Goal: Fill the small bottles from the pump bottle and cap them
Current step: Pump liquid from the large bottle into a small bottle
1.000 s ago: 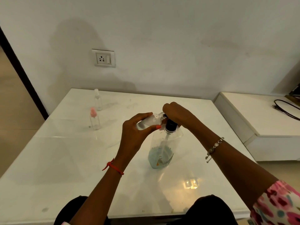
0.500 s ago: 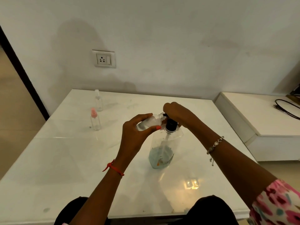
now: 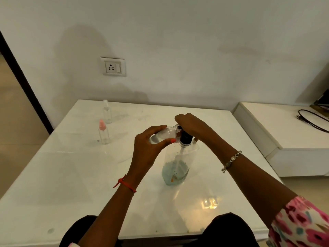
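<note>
A clear pump bottle point(image 3: 176, 168) with a black collar and a little bluish liquid at its bottom stands mid-table. My right hand point(image 3: 190, 125) lies curled over its pump head, which is hidden beneath it. My left hand point(image 3: 149, 145) grips a small clear bottle point(image 3: 162, 135), tilted on its side with its open neck against the pump spout. At the far left of the table stand two more small bottles: one with a pink cap point(image 3: 103, 132) and one with a clear cap point(image 3: 107, 112).
The white glossy table point(image 3: 71, 175) stands against a wall with a socket point(image 3: 113, 66). To the right is a lower white unit point(image 3: 284, 129) with a black cable point(image 3: 310, 120). My dark knees show at the table's near edge.
Almost nothing differs: both hands stay at the pump head and the small bottle stays at the spout, with only a slight shift of the view.
</note>
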